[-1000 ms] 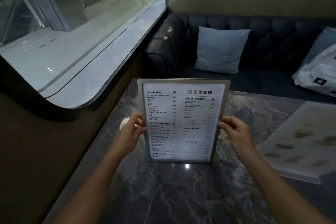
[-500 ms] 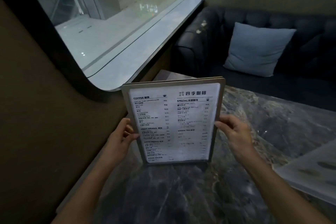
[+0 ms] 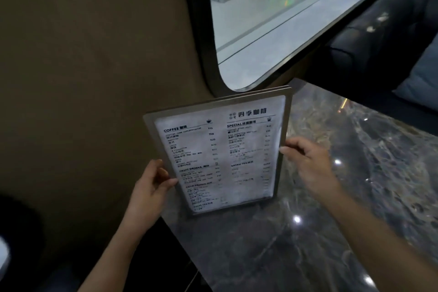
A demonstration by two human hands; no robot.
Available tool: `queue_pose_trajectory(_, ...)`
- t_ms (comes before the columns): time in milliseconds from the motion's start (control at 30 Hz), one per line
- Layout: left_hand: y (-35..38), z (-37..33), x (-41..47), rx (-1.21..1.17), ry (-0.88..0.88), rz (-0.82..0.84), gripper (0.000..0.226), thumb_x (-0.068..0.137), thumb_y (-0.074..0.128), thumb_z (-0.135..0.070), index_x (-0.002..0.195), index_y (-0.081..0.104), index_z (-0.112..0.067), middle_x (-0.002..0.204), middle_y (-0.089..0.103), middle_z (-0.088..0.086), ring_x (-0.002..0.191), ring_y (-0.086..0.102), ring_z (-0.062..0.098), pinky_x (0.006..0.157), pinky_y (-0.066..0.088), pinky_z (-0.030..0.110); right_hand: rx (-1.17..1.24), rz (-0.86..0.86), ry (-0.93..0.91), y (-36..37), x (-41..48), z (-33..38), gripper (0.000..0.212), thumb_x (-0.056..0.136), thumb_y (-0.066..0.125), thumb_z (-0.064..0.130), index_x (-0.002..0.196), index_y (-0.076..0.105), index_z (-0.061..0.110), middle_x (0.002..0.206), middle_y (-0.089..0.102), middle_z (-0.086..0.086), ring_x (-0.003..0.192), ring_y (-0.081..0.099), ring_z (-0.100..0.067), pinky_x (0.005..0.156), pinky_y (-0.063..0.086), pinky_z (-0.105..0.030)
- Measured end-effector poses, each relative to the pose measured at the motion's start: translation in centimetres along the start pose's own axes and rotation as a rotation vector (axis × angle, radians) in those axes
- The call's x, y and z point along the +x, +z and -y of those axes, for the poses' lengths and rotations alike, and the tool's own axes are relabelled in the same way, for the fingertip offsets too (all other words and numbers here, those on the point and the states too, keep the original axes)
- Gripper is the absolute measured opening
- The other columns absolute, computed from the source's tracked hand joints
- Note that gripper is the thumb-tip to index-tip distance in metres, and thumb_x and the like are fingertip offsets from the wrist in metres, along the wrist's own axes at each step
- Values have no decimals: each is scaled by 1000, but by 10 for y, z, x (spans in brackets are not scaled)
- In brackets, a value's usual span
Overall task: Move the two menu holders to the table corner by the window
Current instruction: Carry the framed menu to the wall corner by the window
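I hold a grey-framed menu holder [image 3: 220, 152] upright, tilted a little to the left, over the left edge of the dark marble table [image 3: 331, 208]. A doubled top edge hints at a second holder stacked behind it; I cannot tell for sure. My left hand [image 3: 151, 187] grips the frame's left side with the thumb on the front. My right hand [image 3: 310, 161] pinches the right side. The holder's base sits at or just above the tabletop near the wall under the window [image 3: 284, 19].
A brown wall [image 3: 94, 78] runs along the table's left edge. A dark tufted sofa [image 3: 379, 42] stands beyond the table's far end, with a blue cushion [image 3: 422, 83] at the right edge of view.
The menu holder has moved left toward the wall and window, and it now tilts. My view has swung left, so the paper sheet on the table's right side is out of sight.
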State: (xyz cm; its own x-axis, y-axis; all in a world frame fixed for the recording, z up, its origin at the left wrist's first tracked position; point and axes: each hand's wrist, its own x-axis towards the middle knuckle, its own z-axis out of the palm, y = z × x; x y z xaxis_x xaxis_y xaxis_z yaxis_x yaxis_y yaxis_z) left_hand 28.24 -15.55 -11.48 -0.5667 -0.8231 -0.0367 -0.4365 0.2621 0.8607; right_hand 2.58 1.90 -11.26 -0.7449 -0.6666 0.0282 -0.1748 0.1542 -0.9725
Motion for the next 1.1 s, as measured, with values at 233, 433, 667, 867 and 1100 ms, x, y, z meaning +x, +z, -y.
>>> queue_pose_trajectory(233, -21, 15, -33, -76, -20, -44, 41, 81, 60, -5, 84, 52, -45, 93, 62, -5, 89, 61, 5, 73, 47, 25, 10, 104, 2, 35, 6, 1, 12, 82, 58, 1, 83, 66, 10, 75, 61, 3, 59, 54, 11, 55, 43, -3)
queue_pose_trajectory(433, -22, 30, -51, -119, -38, -93, 49, 80, 61, -1, 80, 53, -49, 84, 66, -10, 83, 62, 5, 71, 45, 23, 12, 145, 22, 50, 11, -1, 12, 82, 59, 2, 91, 65, 5, 83, 62, -8, 69, 52, -12, 56, 46, -11)
queue_pose_trajectory(667, -27, 39, -57, -78, -5, -51, 40, 79, 65, -14, 93, 51, -48, 94, 65, -25, 86, 62, 3, 72, 47, 23, -52, 136, -3, 53, 3, -13, 22, 81, 63, 11, 83, 64, 34, 82, 66, 15, 71, 61, 8, 63, 49, -7)
queue_pose_trajectory(867, -25, 49, -63, -9, -30, 64, 40, 78, 67, -15, 99, 50, -44, 96, 63, -28, 88, 63, 1, 74, 51, 20, -358, 224, 138, 47, -17, -55, 8, 83, 62, 22, 91, 63, 22, 84, 65, 7, 79, 60, -5, 65, 43, -18)
queue_pose_trajectory(1100, -18, 54, -68, -20, -65, 40, 31, 81, 63, -7, 92, 60, -35, 92, 68, -18, 89, 62, -4, 77, 50, 17, -542, 292, 95, 63, -13, -59, 13, 89, 53, 15, 91, 61, 5, 92, 68, -16, 81, 62, -30, 77, 52, -45)
